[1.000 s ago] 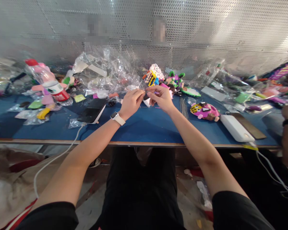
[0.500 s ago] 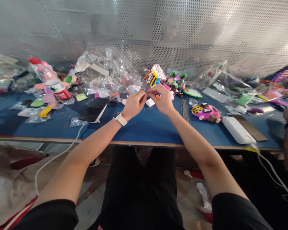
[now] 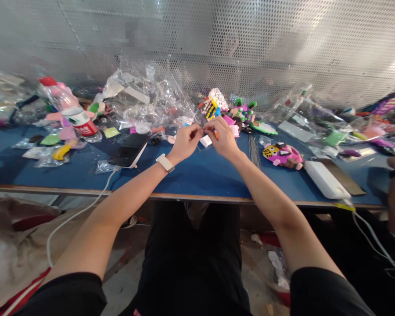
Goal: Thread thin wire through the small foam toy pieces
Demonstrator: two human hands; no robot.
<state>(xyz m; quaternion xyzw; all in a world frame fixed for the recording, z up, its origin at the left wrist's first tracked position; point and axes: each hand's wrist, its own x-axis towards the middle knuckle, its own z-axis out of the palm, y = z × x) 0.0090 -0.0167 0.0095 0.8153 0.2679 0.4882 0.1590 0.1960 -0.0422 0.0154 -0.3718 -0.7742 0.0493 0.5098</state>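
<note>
My left hand (image 3: 186, 141) and my right hand (image 3: 221, 137) meet fingertip to fingertip above the blue table (image 3: 204, 175). Both are closed in a pinch; what they hold is too small to make out. A faint thin line rises to the upper left just above the fingertips. Against the right hand's fingers shows a small orange piece (image 3: 217, 135), held or behind them, I cannot tell. Under the hands lies a white block (image 3: 206, 141). Just behind are a colourful figure with white beads (image 3: 216, 94) and a green and purple figure (image 3: 245, 112).
Thin grey strands (image 3: 254, 151) and a pink and yellow figure (image 3: 282, 155) lie to the right, beside a white power bank (image 3: 327, 179). A black phone (image 3: 129, 150) with a cable and a red-capped bottle (image 3: 70, 112) are leftward. Plastic bags (image 3: 145, 96) line the perforated wall.
My left wrist has turned slightly, so the watch shows more of its band. Both hands stay pinched together at nearly the same spot.
</note>
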